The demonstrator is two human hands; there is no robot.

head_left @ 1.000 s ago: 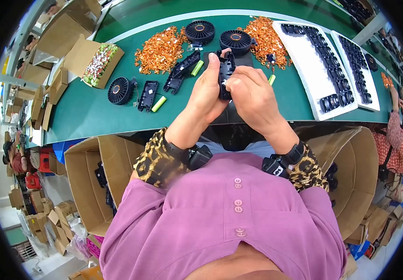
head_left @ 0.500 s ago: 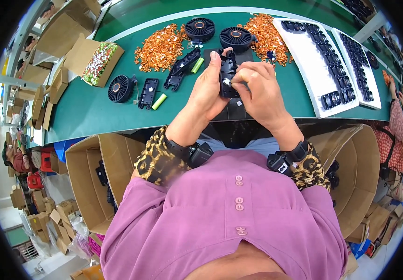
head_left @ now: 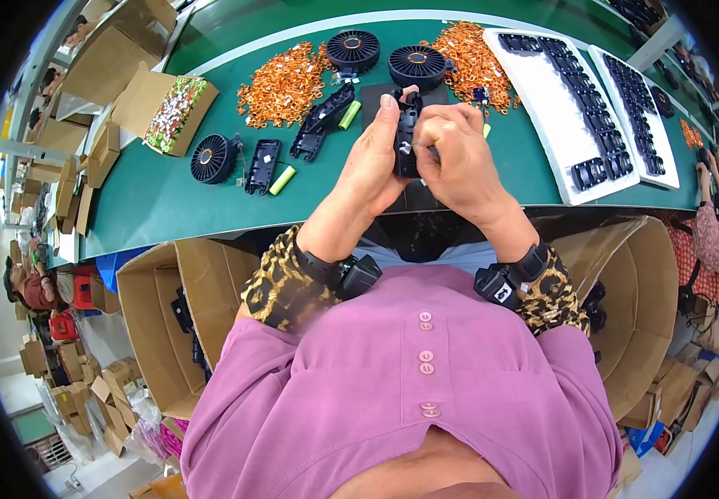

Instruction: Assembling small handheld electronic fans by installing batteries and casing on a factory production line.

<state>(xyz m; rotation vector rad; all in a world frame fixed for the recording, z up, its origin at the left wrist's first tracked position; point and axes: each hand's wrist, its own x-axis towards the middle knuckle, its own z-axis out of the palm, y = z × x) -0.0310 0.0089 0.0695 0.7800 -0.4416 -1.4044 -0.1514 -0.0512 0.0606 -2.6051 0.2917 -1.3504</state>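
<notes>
Black casing, elongated, in left hand

The elongated black housing looks like matt plastic; the wide green surface is smooth, faintly glossy. The white rectangular tray resembles foam, the large brown box dull cardboard (fold lines showing).

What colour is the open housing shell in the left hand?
The housing shell is black, clearest in the head view.
</notes>
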